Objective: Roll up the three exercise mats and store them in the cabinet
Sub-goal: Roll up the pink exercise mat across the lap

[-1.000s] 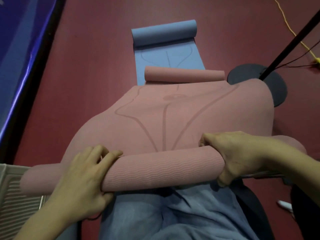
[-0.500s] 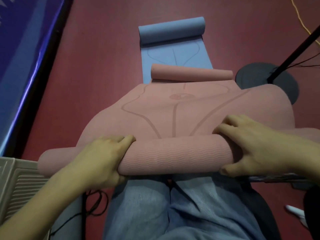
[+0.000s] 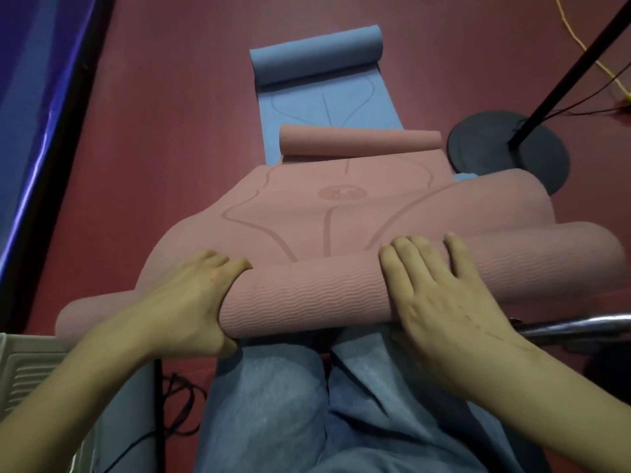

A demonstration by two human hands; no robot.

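A pink mat (image 3: 341,213) lies across the dark red floor (image 3: 170,131), its near end wound into a thick roll (image 3: 307,295) that sits just in front of the person's knees in blue trousers (image 3: 307,404). The left hand (image 3: 191,302) grips the roll — fingers curled over its top, thumb under the near side. The right hand (image 3: 440,295) rests flat on the roll with fingers straight and spread, pressing on its ribbed surface. The mat's far end is curled into a small roll (image 3: 358,141), which lies on a blue mat (image 3: 324,104) — that one is spread farther out, with its own far end rolled (image 3: 317,59). To the right of the mats stands a black round base (image 3: 485,148) with a pole (image 3: 580,63). A white ribbed panel (image 3: 27,370) shows at the lower left edge.
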